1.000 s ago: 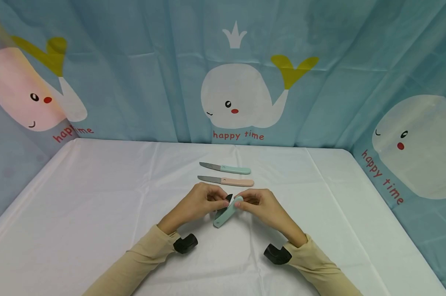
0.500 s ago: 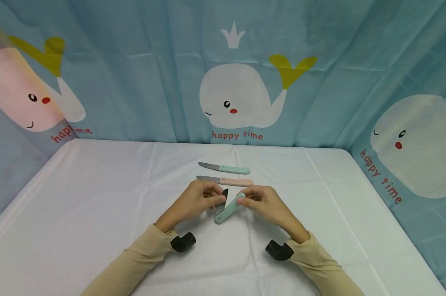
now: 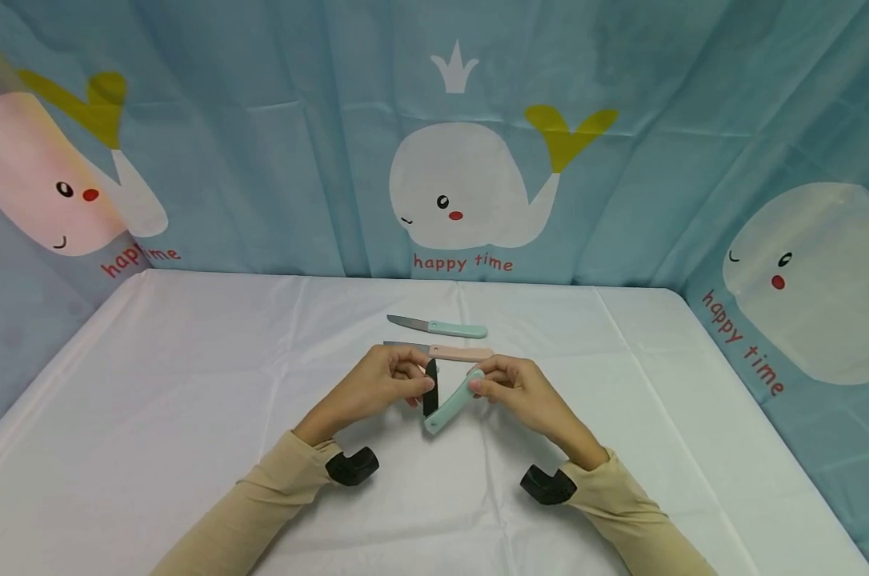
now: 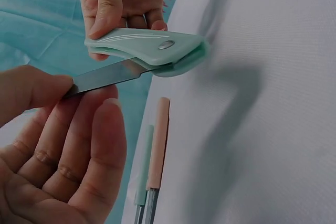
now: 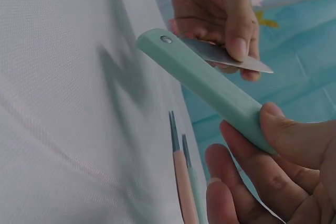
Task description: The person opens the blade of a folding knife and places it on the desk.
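Note:
Between the two hands, above the table, is a folding knife with a mint-green handle (image 3: 450, 408) and a metal blade (image 3: 430, 390), partly unfolded at its rivet. My left hand (image 3: 394, 379) pinches the blade between thumb and fingers. With thumb and fingers my right hand (image 3: 510, 387) holds the far end of the handle (image 5: 215, 87). In the left wrist view the blade (image 4: 107, 75) comes out of the slot in the handle at an angle. Beyond the hands lie a pink-handled knife (image 3: 462, 353) and a mint-handled knife (image 3: 458, 329), both unfolded, side by side.
A white cloth covers the table (image 3: 190, 400). Behind and at the sides hangs a blue curtain (image 3: 298, 160) printed with whales. A black wrist device (image 3: 353, 466) sits on the left sleeve, another black device (image 3: 548, 485) on the right one.
The blade has swung away from the handle, so the angle between them is wider. My hands have moved apart and slightly farther from the body; the two lying knives have stayed put.

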